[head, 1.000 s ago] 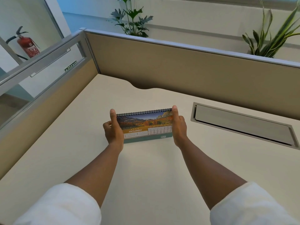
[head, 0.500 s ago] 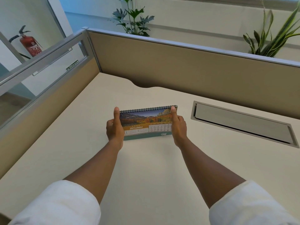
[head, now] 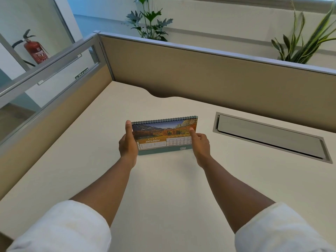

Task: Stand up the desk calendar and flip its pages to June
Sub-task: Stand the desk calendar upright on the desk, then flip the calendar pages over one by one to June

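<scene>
A spiral-bound desk calendar point(head: 163, 131) stands upright on its teal base in the middle of the cream desk point(head: 163, 193). Its front page shows a mountain landscape photo and the word JANUARY. My left hand point(head: 128, 144) grips its left edge, thumb lying up along the front. My right hand point(head: 201, 146) is at the right edge, thumb tip pressed on the front page about halfway down, fingers curled beside the edge. The back of the calendar is hidden.
A grey metal cable hatch point(head: 269, 135) is set into the desk right of the calendar. Beige partitions point(head: 218, 75) close off the back and left sides. Two plants point(head: 149, 19) stand behind the back partition, and a red fire extinguisher point(head: 35, 50) shows through glass at left.
The calendar has tipped more upright and stands on its base. My right thumb has slid down from the top right corner to mid-height on the page. The left hand keeps its hold.
</scene>
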Motion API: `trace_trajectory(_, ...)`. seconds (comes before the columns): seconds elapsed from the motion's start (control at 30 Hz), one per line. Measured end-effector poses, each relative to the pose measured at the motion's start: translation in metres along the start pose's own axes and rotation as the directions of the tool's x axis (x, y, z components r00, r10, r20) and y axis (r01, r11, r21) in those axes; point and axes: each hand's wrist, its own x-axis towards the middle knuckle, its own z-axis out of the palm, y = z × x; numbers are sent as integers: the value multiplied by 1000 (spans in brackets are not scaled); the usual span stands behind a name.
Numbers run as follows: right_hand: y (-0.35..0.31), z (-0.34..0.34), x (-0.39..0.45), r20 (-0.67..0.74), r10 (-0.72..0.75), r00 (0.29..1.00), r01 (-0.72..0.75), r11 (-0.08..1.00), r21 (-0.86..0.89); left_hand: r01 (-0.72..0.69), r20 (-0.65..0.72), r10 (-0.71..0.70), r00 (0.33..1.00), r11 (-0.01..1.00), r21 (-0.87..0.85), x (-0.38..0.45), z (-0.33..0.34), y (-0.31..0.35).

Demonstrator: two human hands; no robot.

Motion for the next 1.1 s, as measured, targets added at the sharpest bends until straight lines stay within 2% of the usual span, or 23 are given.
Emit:
trace_trajectory(0.27,1,-9,-7,-50,0,999,-1,1000,-30,17,91,-14,996,999,-39,-5,-2,0)
trace_trajectory(0.47,5,-12,-11,-36,-25,999,22,997,-69,33,136,-23,990,997,-70,-10,-3,-1)
trace_trajectory(0.57,12,-15,-13,-16,-62,998,60,992,-115,42,123,-34,992,997,-58,-13,-6,-3)
trace_trajectory(0.73,17,-26,-20,23,-88,996,88,996,-15,45,60,-45,997,999,4,-15,-12,-6)
trace_trajectory(0.9,17,-33,-24,23,-113,993,113,993,-16,76,-13,-75,997,996,49,-16,-20,-15)
trace_trajectory(1.1,22,-32,-26,-7,-161,987,160,985,-61,110,17,-112,994,992,62,-18,-27,-25)
